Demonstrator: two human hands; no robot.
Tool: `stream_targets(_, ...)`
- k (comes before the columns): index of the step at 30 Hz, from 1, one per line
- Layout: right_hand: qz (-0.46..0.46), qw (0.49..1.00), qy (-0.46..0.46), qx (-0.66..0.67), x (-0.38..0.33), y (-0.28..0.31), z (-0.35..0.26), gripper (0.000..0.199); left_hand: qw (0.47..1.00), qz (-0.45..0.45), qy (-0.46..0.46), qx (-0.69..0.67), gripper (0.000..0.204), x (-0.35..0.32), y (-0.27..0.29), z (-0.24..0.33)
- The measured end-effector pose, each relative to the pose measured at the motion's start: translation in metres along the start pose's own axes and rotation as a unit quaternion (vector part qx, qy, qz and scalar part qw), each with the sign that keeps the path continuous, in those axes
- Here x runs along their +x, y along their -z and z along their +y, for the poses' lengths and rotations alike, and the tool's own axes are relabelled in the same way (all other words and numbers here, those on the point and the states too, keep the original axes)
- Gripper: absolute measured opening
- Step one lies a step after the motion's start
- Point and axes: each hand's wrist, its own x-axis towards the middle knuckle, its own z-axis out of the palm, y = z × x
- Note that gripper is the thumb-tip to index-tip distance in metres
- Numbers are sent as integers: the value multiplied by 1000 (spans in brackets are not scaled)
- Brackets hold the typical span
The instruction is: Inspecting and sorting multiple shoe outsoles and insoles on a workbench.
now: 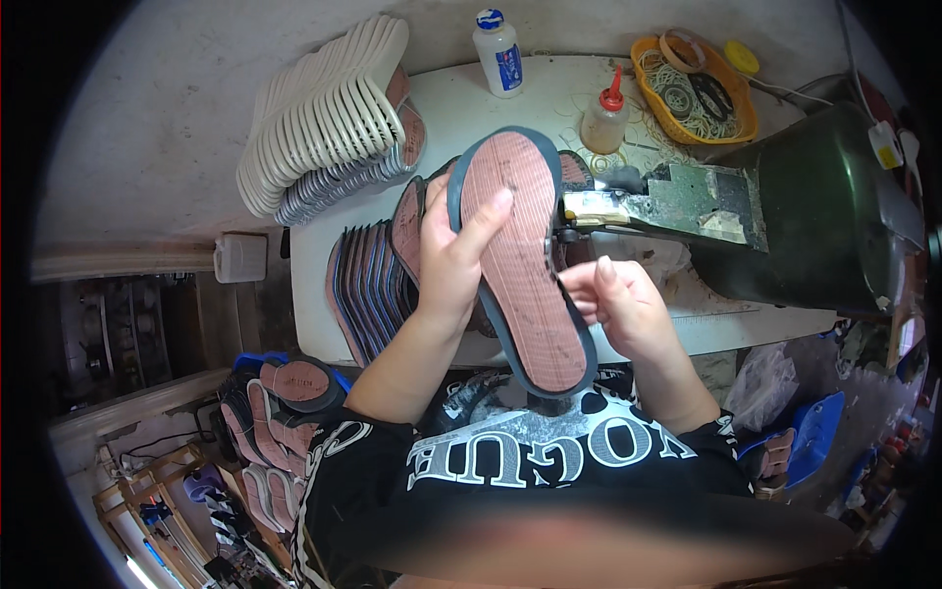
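Observation:
My left hand [453,250] grips a shoe sole [520,260] by its left side, thumb lying across its face. The sole is pinkish with fine ribbing and a dark grey-blue rim, and I hold it up slightly tilted over the table's near edge. At its right edge is my right hand [620,299], with fingers curled together against the rim and the thumb pointing up. Whatever those fingers pinch, if anything, is too small or hidden to make out. Just behind the sole stands the narrow arm of a green machine [706,201].
Dark-edged soles [368,294] stand in a row left of my hands; pale soles [324,113] are stacked behind. A white bottle [498,59], a red-tipped squeeze bottle [605,118] and an orange basket [677,128] of cords line the table's [442,93] back. More pink soles [270,422] lie lower left.

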Motion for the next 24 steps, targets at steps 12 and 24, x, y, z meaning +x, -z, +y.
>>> stream_targets(12,27,990,-126,-56,-37,4,-17,22,999,-30,26,0,32,40,-33,-21)
stream_targets(24,146,987,17,64,-17,-6,-6,31,998,-46,45,24,36,74,-44,-14)
